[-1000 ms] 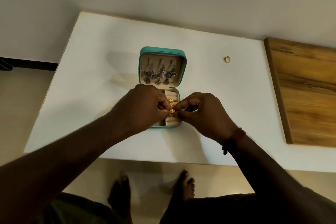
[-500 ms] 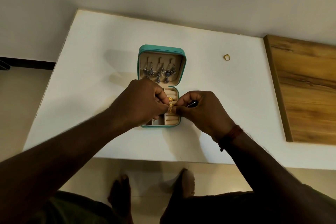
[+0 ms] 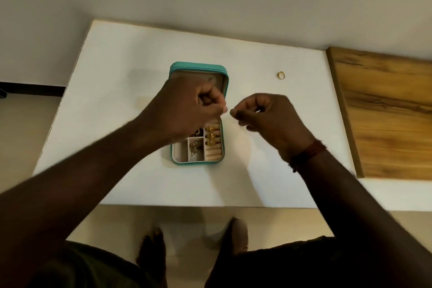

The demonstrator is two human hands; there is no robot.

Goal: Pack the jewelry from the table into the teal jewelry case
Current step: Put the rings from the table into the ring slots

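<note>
The teal jewelry case (image 3: 197, 164) lies open in the middle of the white table (image 3: 117, 77). Three gold rings (image 3: 210, 135) sit in its cream ring rolls on the right side. A silvery piece (image 3: 194, 147) lies in a small compartment beside them. My left hand (image 3: 194, 105) hovers over the case with fingers curled shut, hiding most of the lid and its earrings. My right hand (image 3: 264, 114) hangs just right of the case, fingertips pinched, nothing visible in them. A loose gold ring (image 3: 281, 75) lies on the table to the far right of the case.
A wooden board (image 3: 388, 112) covers the table's right end. The wall runs along the far edge. The table's near edge is close to my body, and bare feet (image 3: 238, 234) show on the floor below it.
Both hands have lifted off the ring rolls and drawn apart. The gold ring they were pressing in now sits in the rolls with the other two.
</note>
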